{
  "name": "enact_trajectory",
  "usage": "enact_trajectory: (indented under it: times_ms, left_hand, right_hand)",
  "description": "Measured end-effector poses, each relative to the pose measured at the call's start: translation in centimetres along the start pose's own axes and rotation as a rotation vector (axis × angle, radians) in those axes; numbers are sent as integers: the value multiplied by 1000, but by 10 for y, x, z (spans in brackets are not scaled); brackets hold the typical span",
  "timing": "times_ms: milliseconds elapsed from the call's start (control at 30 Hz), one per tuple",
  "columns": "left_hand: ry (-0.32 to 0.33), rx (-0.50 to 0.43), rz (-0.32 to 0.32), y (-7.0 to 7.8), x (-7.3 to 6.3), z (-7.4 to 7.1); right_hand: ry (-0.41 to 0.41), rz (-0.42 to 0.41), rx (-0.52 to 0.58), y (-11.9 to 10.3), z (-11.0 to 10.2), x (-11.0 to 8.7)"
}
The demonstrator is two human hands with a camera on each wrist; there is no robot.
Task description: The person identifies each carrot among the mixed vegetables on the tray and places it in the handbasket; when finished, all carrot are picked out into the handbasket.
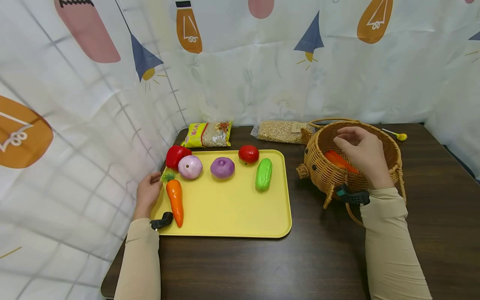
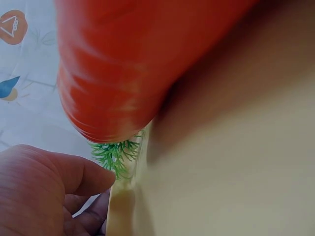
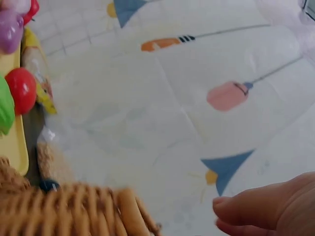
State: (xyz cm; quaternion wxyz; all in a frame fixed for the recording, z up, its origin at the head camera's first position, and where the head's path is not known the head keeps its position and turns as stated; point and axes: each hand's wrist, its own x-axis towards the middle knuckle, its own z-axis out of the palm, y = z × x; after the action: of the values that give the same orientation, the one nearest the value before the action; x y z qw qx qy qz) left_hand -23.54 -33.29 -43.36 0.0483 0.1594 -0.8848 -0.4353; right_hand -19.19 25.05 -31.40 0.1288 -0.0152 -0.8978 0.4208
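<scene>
At the left side of the yellow tray (image 1: 225, 212), my left hand (image 1: 147, 192) holds the rim, thumb against the edge and the other fingers partly hidden. Beside it lies a toy carrot (image 1: 175, 202) with a green top, looming large in the left wrist view (image 2: 118, 73). My right hand (image 1: 361, 152) hovers over the pig-shaped wicker basket (image 1: 322, 177), fingers loosely bent and holding nothing. Inside the basket rests an orange-red item (image 1: 339, 161), partly covered by the hand. The tray also bears a green ridged vegetable (image 1: 264, 174) and a purple onion (image 1: 223, 168).
At the tray's back are a tomato (image 1: 248, 154), a pale purple round vegetable (image 1: 190, 167) and a red vegetable (image 1: 176, 157). Behind stand a yellow food bag (image 1: 210, 134) and a clear grain bag (image 1: 279, 131). A small yellow-headed stick (image 1: 400, 136) lies behind the basket.
</scene>
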Motion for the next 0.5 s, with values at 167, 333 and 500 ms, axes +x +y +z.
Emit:
enact_trajectory:
  times_ms: [167,333,500]
  left_hand:
    - [0,-7,3,0,-1,-1]
    - [2,2,12,-2,0,0]
    - [2,6,17,-2,-1,0]
  right_hand:
    - [70,-82,52,-24,23,-6]
    - [68,-192,100,-40,49,-11]
    - [27,-242,143,-48,73,-15]
